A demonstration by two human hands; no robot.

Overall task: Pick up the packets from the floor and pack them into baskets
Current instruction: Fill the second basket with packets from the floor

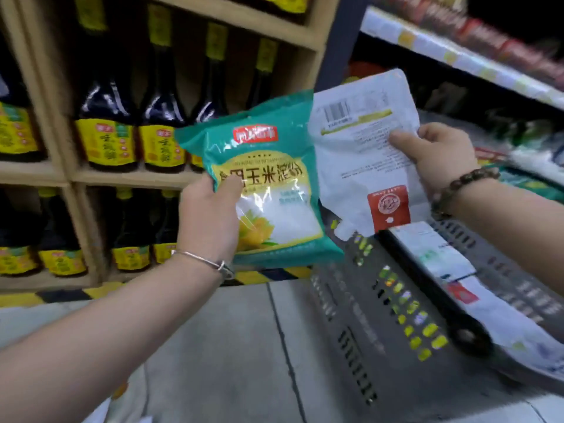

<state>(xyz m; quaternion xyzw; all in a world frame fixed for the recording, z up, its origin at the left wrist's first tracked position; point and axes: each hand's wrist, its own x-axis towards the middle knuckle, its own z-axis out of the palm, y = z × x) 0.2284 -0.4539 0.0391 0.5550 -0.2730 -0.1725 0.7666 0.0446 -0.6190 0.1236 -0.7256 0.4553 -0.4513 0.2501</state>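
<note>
Nearest the camera, the pale tiled floor (229, 346) was seen below two bare forearms, and a grey perforated basket (366, 346) was set on it at the lower right. A black handle (433, 288) was laid across the basket, and white packets (494, 325) were stacked inside, with yellow-green patches seen through the holes in its wall. Above the floor and to the left of the basket, a teal packet (268, 184) with a yellow label and a clear window was gripped at its lower left edge by the left hand (210, 215); the thumb was pressed on the front and the fingers were curled behind it. A silver bangle (207, 261) was worn on that wrist. Just beside it, over the far end of the basket, a white packet (363, 141) printed with a barcode and a red square was pinched at its right edge by the right hand (439, 154), thumb on the printed face and fingers folded behind. A bead bracelet (464, 184) was worn on that wrist. The two packets were held raised, side by side, and whether they touched could not be told. Yellow-and-black tape (76, 294) was run along the foot of a wooden shelf (122, 175) behind, where dark bottles (106, 126) with yellow labels were ranged in rows. A metal shelf (457, 53) of blurred goods was seen at the far right.
</note>
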